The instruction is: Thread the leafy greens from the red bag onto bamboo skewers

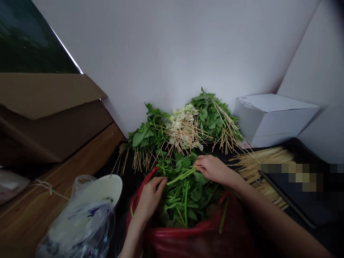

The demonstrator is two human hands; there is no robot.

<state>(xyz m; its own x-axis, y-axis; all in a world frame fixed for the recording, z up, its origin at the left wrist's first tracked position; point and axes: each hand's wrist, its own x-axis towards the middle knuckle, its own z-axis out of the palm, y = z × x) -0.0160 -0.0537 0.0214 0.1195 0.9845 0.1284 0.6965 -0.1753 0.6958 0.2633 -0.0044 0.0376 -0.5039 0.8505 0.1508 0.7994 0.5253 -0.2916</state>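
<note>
Head view: red plastic bag (185, 234) nearest, its rim sagging around leafy greens (185, 202). Left hand (149, 197): fingers curled together on the greens. Right hand (212, 169): fingers together on a bamboo skewer (192, 167). Farther, skewered bunches (209, 120) lie against the white wall (166, 53); loose skewers (260, 168) crowd the right.

Here's a glossy red plastic bag (185, 238), rough pale wooden skewers (258, 168), and a matt white cardboard box (274, 118)!

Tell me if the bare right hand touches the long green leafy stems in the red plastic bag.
Touching. The head view shows the right hand with its fingertips on the green stems.
</note>
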